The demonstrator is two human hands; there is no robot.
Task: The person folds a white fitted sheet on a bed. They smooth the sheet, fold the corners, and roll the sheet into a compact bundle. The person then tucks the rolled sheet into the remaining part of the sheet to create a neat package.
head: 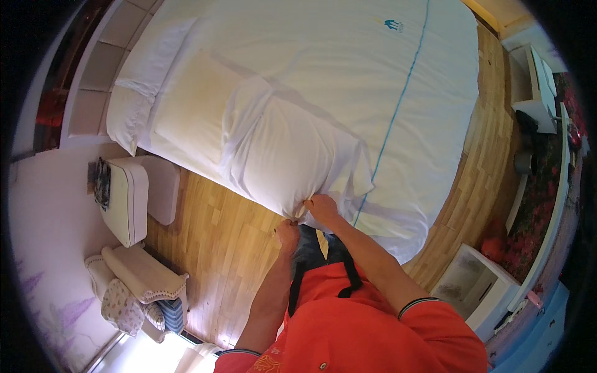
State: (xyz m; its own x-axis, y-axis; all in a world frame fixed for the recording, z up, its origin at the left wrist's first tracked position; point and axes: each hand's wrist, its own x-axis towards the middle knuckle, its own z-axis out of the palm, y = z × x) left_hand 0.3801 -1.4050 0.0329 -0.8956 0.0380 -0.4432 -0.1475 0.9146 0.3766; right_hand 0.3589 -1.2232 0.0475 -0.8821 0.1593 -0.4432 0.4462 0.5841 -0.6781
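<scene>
A white pillowcase [294,149] lies rumpled on the near side of the bed, bulging as if around a filling. Beside it, a cream pillow [189,102] is in plain sight; whether it runs on inside the case I cannot tell. My right hand [322,210] grips bunched white cloth at the case's near end, over the mattress edge. Close by on its left, my left hand [288,234] pinches the corner of the same cloth. The fingertips of both hands are partly hidden in the folds. Under everything spreads a white bed cover [345,60] with a blue stripe.
White pillows [135,93] rest against the padded headboard [100,65]. A cream bedside cabinet [123,200] and an upholstered armchair [144,275] with cushions stand to the left on the wooden floor [224,247]. At the right is a white open-fronted cabinet [471,284].
</scene>
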